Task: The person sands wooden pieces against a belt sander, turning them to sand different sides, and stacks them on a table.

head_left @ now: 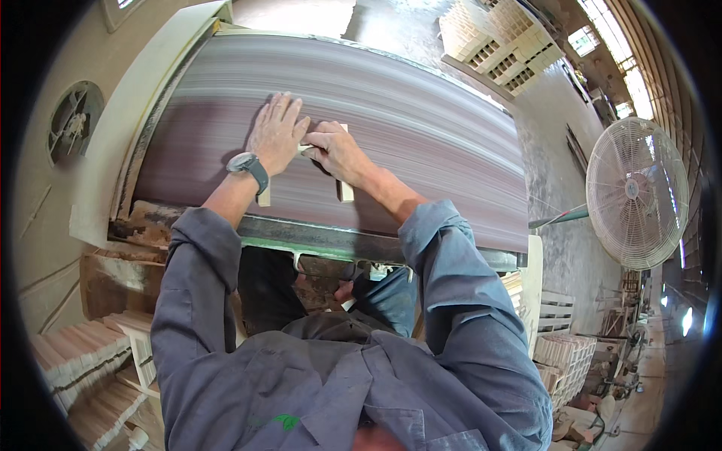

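A small pale wooden frame point(346, 192) lies on the streaked sanding belt point(421, 128) of a large machine. Two of its bars show, one beneath each hand, with a short crosspiece between them. My left hand point(277, 137) rests flat over the left bar, fingers stretched out and thumb toward the crosspiece; it wears a watch point(244, 162). Closed around the right part of the frame, my right hand point(338, 154) has its fingertips at the crosspiece. Both hands cover much of the frame, so its full shape is hidden.
A dark metal rail point(323, 231) edges the belt nearest me. To the right stands a large caged fan point(635, 192). Stacked wooden pieces point(83, 349) are at lower left, a lattice stack point(568, 364) at lower right, and piled wood point(496, 41) on the floor beyond.
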`<state>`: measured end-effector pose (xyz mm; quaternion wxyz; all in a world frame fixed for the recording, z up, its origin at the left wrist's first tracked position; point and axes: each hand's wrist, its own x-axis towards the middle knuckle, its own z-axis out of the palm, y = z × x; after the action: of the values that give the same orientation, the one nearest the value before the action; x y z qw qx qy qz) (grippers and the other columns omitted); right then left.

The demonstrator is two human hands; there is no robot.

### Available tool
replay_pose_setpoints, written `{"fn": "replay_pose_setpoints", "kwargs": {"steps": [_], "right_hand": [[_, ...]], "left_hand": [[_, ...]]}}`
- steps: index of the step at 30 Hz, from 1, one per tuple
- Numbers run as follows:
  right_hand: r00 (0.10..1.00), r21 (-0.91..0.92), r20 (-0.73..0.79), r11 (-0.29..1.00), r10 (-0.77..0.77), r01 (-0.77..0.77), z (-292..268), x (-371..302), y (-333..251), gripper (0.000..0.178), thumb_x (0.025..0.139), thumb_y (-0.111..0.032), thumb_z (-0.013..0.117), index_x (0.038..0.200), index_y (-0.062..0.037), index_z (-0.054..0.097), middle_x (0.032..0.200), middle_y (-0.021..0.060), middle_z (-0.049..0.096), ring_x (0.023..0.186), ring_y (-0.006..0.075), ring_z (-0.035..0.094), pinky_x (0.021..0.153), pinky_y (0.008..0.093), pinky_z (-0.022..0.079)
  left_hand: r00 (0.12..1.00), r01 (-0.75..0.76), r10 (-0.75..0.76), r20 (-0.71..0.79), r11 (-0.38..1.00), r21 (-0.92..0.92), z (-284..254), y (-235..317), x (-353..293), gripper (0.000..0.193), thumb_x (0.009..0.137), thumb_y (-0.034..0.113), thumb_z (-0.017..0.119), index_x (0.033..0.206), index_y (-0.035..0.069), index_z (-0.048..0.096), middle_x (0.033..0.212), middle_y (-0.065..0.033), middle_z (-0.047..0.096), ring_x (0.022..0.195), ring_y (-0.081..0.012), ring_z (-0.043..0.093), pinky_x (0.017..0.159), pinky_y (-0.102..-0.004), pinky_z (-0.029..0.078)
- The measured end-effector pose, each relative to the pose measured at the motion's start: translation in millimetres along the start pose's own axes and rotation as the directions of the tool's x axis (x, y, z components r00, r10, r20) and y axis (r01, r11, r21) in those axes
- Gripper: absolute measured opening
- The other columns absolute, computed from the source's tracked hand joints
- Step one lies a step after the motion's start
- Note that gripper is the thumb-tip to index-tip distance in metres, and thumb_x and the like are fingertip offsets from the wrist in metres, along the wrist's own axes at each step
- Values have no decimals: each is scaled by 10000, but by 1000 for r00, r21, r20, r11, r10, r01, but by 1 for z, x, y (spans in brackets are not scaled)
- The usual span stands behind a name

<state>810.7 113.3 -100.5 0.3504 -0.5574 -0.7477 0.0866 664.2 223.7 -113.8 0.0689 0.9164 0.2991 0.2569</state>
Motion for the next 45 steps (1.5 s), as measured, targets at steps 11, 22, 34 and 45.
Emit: {"fn": "replay_pose_setpoints", "kwargs": {"steps": [11,22,34,45], "right_hand": [[1000,86,-12,996,26,-25,-12,-10,26,206,787,-81,710,992,-82,703,861,88,586,865,308,524,807,422,448],[997,44,0,996,73,-73,-57,-54,45,182,799,-79,700,981,-86,686,860,67,561,849,277,502,785,406,449],[989,27,-105,995,100,-98,-63,-62,62,164,860,-127,682,1012,-63,680,855,67,540,821,261,472,766,399,422],[978,-15,-146,988,150,-153,-84,-95,63,148,856,-103,683,994,-54,669,842,68,533,814,257,484,771,397,412]], "left_hand": [[998,-40,43,47,996,-74,9,16,5,603,1023,456,331,1462,44,364,1517,-206,324,1436,-349,252,1167,-471,201],[985,-82,96,140,991,-105,25,76,23,644,1020,492,317,1472,34,343,1518,-231,306,1436,-368,240,1174,-469,198],[964,-58,95,247,986,-155,41,85,54,678,1004,512,325,1484,33,323,1543,-208,283,1459,-334,207,1193,-427,160],[957,-176,197,214,978,-112,58,119,58,592,1022,402,358,1480,29,325,1522,-213,317,1446,-346,236,1178,-440,196]]}}
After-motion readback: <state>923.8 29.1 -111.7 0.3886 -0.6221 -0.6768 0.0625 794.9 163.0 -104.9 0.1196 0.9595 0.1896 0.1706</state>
